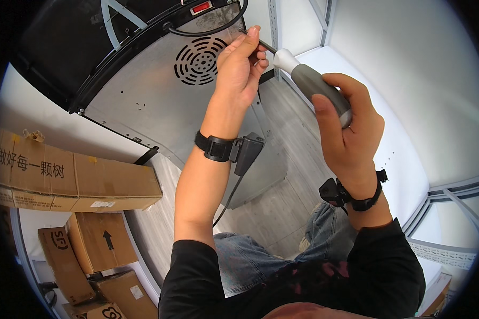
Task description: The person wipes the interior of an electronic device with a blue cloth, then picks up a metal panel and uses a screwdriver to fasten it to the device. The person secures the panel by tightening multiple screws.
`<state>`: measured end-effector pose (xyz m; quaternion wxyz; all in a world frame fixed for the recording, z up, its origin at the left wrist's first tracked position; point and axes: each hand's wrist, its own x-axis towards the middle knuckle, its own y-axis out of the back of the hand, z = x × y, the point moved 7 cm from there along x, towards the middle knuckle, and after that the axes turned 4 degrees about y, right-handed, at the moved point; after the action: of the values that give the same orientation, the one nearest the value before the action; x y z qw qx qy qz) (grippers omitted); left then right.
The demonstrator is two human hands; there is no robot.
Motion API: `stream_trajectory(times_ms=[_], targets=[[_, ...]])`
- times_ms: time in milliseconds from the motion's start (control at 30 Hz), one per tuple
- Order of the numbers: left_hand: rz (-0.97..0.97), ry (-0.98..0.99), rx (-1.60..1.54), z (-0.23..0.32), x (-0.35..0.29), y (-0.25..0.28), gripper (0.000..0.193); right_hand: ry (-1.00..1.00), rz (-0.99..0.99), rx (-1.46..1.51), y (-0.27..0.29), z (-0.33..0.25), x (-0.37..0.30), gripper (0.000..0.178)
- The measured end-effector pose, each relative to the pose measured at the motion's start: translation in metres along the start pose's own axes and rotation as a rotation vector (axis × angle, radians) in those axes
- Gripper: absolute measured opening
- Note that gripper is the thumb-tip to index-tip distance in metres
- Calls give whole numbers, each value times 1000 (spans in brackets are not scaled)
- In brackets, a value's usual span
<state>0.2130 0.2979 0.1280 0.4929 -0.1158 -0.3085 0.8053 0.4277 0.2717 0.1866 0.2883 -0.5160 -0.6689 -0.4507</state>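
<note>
A screwdriver (315, 85) with a grey handle and a pale collar slants up and left toward the upper right edge of a grey metal panel (159, 101). My right hand (354, 127) is wrapped round its handle, thumb and forefinger along the sides. Near the tip, the fingers of my left hand (238, 69) close about the thin shaft, beside the panel's edge. Those fingers hide most of the shaft's far end, and whatever screw the tip meets cannot be made out. Round vent slots (201, 61) in the panel lie just left of my left hand.
A black cable (210, 33) loops across the panel's top, below a red switch (200, 7). Cardboard boxes (104, 242) fill a shelf at the left, with a long carton (80, 178) above them. White shelving (367, 80) runs along the right, over a wood-look floor (269, 212).
</note>
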Motion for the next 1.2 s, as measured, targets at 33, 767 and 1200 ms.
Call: stream_trajectory(times_ms=[33, 767, 1200], targets=[[-2, -1, 24, 0, -1, -1, 42, -10, 6, 13, 1, 1, 0, 27], [274, -390, -179, 112, -162, 121, 33, 565, -213, 267, -86, -145, -49, 43], [179, -317, -270, 135, -176, 173, 39, 597, -186, 294, -136, -200, -75, 45]])
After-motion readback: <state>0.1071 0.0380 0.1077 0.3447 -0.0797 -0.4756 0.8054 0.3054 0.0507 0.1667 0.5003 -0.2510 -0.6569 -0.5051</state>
